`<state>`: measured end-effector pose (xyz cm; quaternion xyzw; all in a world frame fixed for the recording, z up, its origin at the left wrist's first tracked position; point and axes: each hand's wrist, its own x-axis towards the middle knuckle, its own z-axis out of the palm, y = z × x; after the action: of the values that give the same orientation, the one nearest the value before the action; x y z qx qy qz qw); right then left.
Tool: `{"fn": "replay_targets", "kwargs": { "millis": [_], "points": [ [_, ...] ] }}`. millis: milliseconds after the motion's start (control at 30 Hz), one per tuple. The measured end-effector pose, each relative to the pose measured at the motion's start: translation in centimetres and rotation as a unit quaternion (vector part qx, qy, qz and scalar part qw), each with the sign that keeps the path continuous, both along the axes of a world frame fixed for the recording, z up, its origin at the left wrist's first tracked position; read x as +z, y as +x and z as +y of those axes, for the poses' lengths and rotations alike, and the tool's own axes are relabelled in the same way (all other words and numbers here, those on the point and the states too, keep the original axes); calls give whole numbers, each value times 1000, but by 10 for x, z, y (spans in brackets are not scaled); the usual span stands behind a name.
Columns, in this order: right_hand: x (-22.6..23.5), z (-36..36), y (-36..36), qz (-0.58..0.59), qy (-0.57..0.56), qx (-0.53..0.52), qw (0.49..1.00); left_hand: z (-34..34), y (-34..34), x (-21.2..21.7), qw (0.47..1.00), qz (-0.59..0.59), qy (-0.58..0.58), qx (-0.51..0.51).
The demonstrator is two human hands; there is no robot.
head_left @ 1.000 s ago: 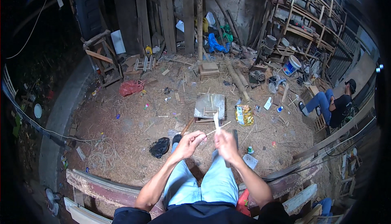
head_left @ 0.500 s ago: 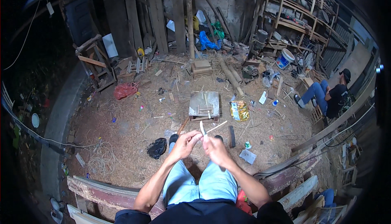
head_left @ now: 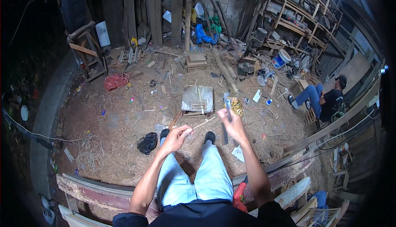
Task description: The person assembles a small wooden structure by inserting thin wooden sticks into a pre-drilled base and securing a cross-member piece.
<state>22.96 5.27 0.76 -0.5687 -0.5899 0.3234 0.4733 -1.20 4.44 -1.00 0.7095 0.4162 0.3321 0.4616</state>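
My left hand is closed on one end of a thin wooden stick, which points up and to the right. Apart from it, to the right, my right hand grips a knife with its blade upward; the handle is mostly hidden in my fingers. Beyond both hands stands a low table with a worn grey top. A small wooden frame of thin sticks lies on that top.
A black plastic bag lies left of my feet, and a dark bar on the right. Beside my right thigh is a red tool. A person sits at the far right. Wood scraps and shavings cover the ground.
My right hand has moved the knife away from the stick, to the right and forward. My left hand still holds the stick, slightly farther left in the picture. The whole view has shifted a little.
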Motion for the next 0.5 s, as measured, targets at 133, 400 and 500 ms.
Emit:
{"fn": "replay_targets", "kwargs": {
  "millis": [133, 400, 500],
  "points": [
    [-13, 1, -14, -39, 10, 72, 997, 0, -3, 1, 999, 30, 10, -1],
    [-12, -2, -26, 206, -81, -97, 970, 53, -28, -15, 937, -275, -103, 190],
    [-20, -3, -22, 333, -129, -92, 930, 34, 26, -19, 971, -177, -23, 160]
  ]
}}
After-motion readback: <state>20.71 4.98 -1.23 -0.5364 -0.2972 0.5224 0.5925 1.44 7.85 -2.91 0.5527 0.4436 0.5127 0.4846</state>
